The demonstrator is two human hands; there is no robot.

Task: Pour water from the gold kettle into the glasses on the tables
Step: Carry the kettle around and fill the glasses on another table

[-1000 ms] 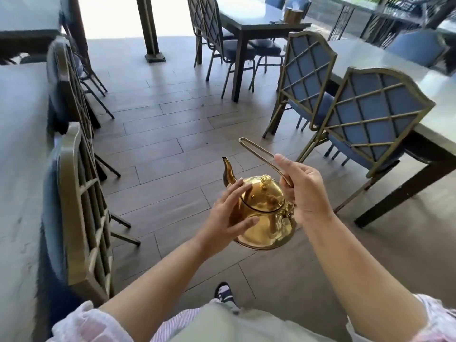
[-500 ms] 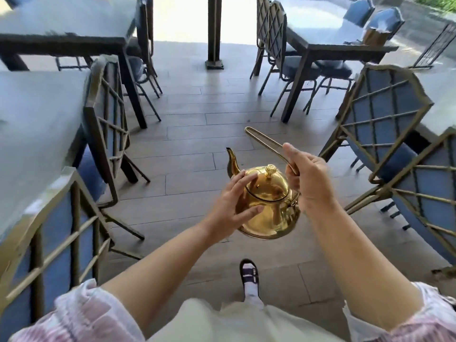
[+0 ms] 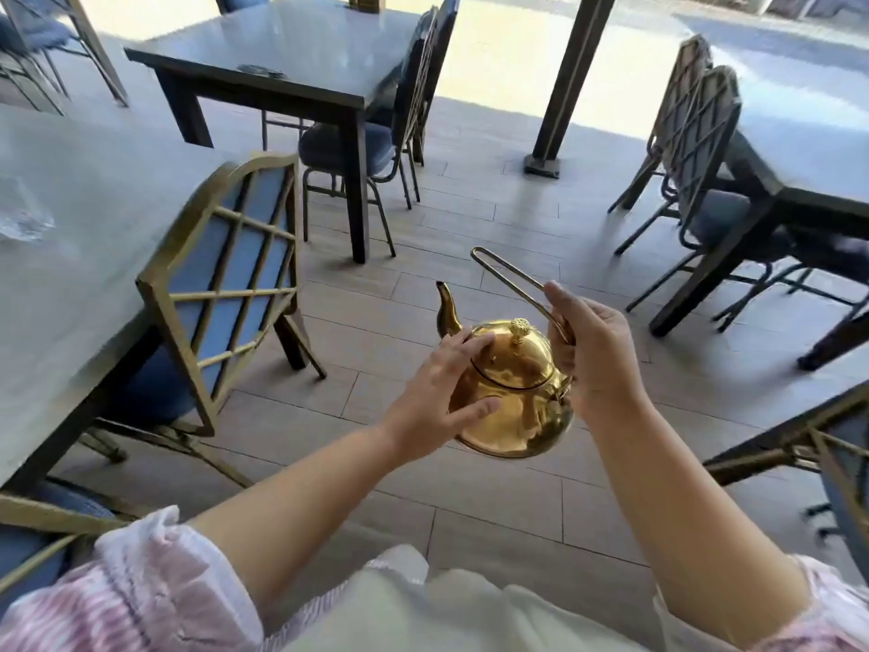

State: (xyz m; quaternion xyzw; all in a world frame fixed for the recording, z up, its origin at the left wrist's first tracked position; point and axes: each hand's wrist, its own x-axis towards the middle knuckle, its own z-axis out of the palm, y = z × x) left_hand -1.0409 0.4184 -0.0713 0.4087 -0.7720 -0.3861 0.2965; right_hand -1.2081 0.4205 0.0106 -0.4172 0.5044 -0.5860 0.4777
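Observation:
A gold kettle point(image 3: 517, 392) hangs in front of me above the tiled floor, lid on, spout pointing up and to the left. My right hand point(image 3: 595, 355) grips the base of its long wire handle. My left hand point(image 3: 435, 402) rests with spread fingers against the kettle's left side and lid rim. A clear glass point(image 3: 21, 214), blurred, stands on the grey table point(image 3: 84, 256) at the far left. No water is coming from the spout.
A gold-framed blue chair point(image 3: 225, 284) stands between me and the left table. Another dark table point(image 3: 291, 54) with chairs is ahead, a post point(image 3: 559, 87) stands beyond, and a table point(image 3: 809, 148) with chairs is on the right.
The view has swung to the left: the left table and its chair now fill more of the frame and a glass has come into sight. Both hands keep the same hold on the kettle.

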